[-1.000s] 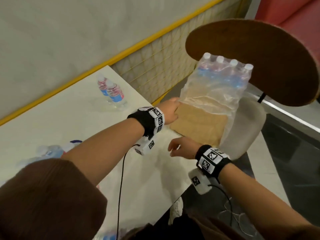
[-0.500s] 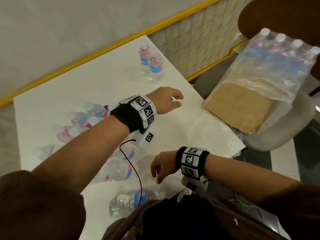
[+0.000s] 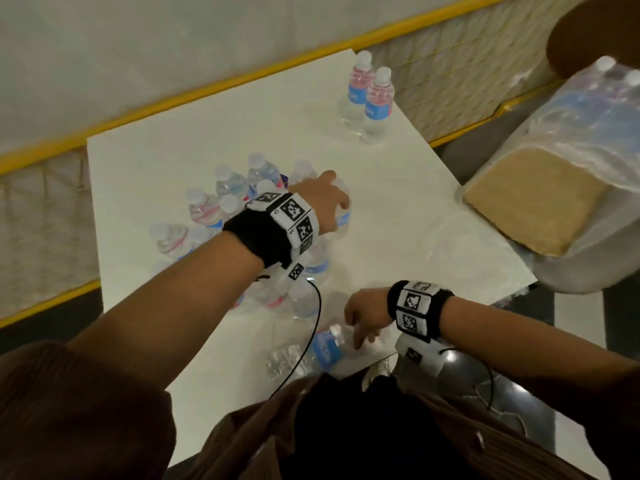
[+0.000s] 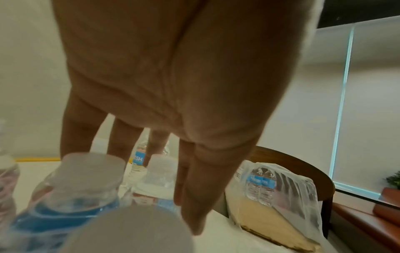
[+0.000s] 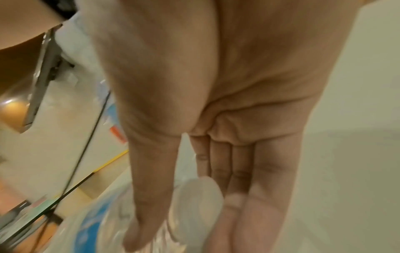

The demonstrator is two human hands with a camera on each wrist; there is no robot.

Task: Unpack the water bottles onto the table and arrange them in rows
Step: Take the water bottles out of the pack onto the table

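Several clear water bottles (image 3: 235, 199) with blue and red labels stand bunched mid-table. Two more bottles (image 3: 369, 98) stand upright at the far right corner. My left hand (image 3: 329, 199) hangs over the rightmost bottle (image 3: 343, 216) of the bunch. Its fingers (image 4: 121, 140) are straight and spread above the white caps, with the thumb beside a cap (image 4: 160, 164). My right hand (image 3: 360, 323) reaches down at the cap end of a bottle lying (image 3: 311, 355) at the near table edge. That cap (image 5: 199, 191) sits between straight thumb and fingers; no grip shows.
The torn plastic pack (image 3: 554, 174) with more bottles and a cardboard base lies on a white chair seat (image 3: 588, 271) right of the white table (image 3: 398, 188). A yellow-edged mesh barrier (image 3: 450, 71) runs behind. A black cable (image 3: 311, 341) trails over the lying bottle.
Both hands have left the pack on the chair and come back over the table. The left has gone to the bunched bottles, the right to the lying bottle. The view has swung left.
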